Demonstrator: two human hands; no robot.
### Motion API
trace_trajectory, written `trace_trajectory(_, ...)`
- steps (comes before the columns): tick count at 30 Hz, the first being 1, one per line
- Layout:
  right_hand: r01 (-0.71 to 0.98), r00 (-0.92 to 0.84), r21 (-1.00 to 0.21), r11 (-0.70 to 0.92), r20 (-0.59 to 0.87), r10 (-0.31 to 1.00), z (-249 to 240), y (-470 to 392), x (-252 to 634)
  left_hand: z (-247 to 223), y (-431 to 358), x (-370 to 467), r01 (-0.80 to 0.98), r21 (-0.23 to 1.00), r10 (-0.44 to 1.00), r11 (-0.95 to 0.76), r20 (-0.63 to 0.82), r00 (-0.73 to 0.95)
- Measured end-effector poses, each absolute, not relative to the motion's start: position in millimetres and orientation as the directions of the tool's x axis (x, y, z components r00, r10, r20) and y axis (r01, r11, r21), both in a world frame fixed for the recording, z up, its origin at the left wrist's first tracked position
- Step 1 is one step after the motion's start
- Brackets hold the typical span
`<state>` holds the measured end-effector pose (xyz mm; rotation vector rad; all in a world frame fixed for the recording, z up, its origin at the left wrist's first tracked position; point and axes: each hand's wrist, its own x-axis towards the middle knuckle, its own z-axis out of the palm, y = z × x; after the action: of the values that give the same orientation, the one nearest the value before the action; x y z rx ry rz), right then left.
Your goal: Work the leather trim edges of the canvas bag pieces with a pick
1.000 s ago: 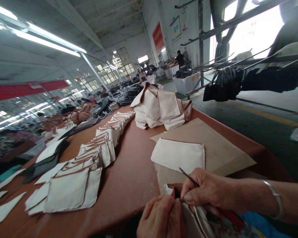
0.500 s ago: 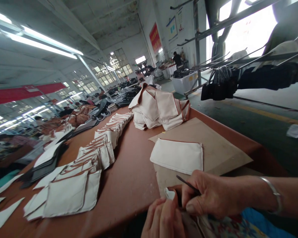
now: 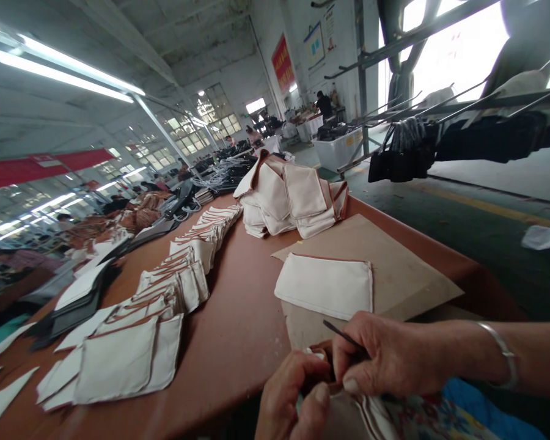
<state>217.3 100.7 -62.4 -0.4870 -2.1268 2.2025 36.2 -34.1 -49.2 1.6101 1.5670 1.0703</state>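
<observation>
My left hand point(image 3: 296, 397) is closed around the edge of a cream-and-brown fabric pouch piece point(image 3: 343, 415), low at the table's front edge. My right hand point(image 3: 389, 354), with a silver bangle at the wrist, pinches the same piece beside it. A thin dark tool point(image 3: 337, 331) is held in the right hand and its narrow end sticks out to the left; the rest is hidden by the fingers. Just beyond the hands, a flat cream pouch panel point(image 3: 325, 286) lies on brown cardboard point(image 3: 385, 263).
A long overlapping row of cream pouches point(image 3: 119, 360) runs along the left of the brown-covered table point(image 3: 238, 336). A heap of cream pouches point(image 3: 297, 195) stands at the far end. Dark bags point(image 3: 401, 156) hang from a metal rack at right. People work in the background.
My left fingers have shifted on the fabric, the thumb now showing and the index finger bent over the edge. My right hand keeps the tool nearly in place. The view has moved slightly.
</observation>
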Motion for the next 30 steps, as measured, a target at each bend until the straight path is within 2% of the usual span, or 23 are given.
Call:
trace_trajectory(3, 0.154, -0.949, -0.986, -0.065, -0.166, 0.27, -53.4, 98.1, 217.2, -41.8, -28.1, 34.9, 0.412, 0.909, 0.998, 0.06, -0.045, -0.047)
trace_trajectory(7, 0.167, -0.942, -0.982, -0.087, -0.185, 0.281, -46.7, 94.5, 216.5, -39.4, -24.1, 43.5, 0.346, 0.909, 0.97, 0.234, -0.192, -0.153)
trace_trajectory(9, 0.184, -0.929, -0.98, -0.074, -0.198, 0.313, -48.8, 92.5, 215.2, -40.8, -24.1, 48.0, 0.377, 0.892, 0.961, 0.251, -0.185, -0.204)
trace_trajectory(11, 0.179, -0.913, -0.98, -0.082, -0.197, 0.358, -54.1, 90.8, 213.9, -44.6, -25.8, 50.7, 0.442, 0.873, 0.963, 0.204, -0.098, -0.251)
trace_trajectory(13, 0.137, -0.914, -0.982, -0.128, -0.175, 0.365, -60.4, 90.4, 213.3, -50.4, -28.2, 51.0, 0.411, 0.898, 0.963, 0.159, -0.049, -0.266)
trace_trajectory(16, 0.057, -0.948, -0.981, -0.187, -0.112, 0.298, -65.9, 92.7, 214.4, -58.5, -29.9, 48.3, 0.097, 0.975, 0.962, 0.201, -0.178, -0.206)
trace_trajectory(18, 0.044, -0.958, -0.986, -0.161, -0.087, 0.272, -64.5, 94.8, 216.2, -59.8, -28.6, 46.3, -0.046, 0.967, 0.957, 0.252, -0.256, -0.137)
trace_trajectory(19, 0.053, -0.96, -0.989, -0.137, -0.088, 0.265, -62.4, 95.5, 217.2, -59.0, -27.4, 45.8, -0.034, 0.963, 0.955, 0.269, -0.271, -0.119)
trace_trajectory(21, 0.083, -0.962, -0.993, -0.087, -0.102, 0.254, -57.2, 95.6, 218.7, -55.6, -24.9, 46.3, 0.11, 0.95, 0.952, 0.294, -0.28, -0.126)
trace_trajectory(23, 0.081, -0.96, -0.996, -0.047, -0.091, 0.266, -53.0, 94.5, 219.2, -52.3, -23.8, 48.2, 0.321, 0.912, 0.964, 0.253, -0.21, -0.165)
trace_trajectory(26, 0.042, -0.95, -0.999, -0.029, -0.049, 0.307, -53.3, 94.6, 219.1, -51.6, -25.9, 50.5, 0.555, 0.83, 0.981, 0.051, 0.062, -0.183)
trace_trajectory(28, 0.054, -0.96, -0.993, -0.103, -0.08, 0.269, -57.0, 98.5, 220.1, -53.9, -28.9, 49.9, 0.606, 0.793, 0.967, -0.067, 0.201, -0.156)
trace_trajectory(30, 0.103, -0.977, -0.973, -0.207, -0.138, 0.162, -60.1, 105.4, 222.8, -57.3, -32.0, 48.2, 0.605, 0.784, 0.956, -0.14, 0.266, -0.124)
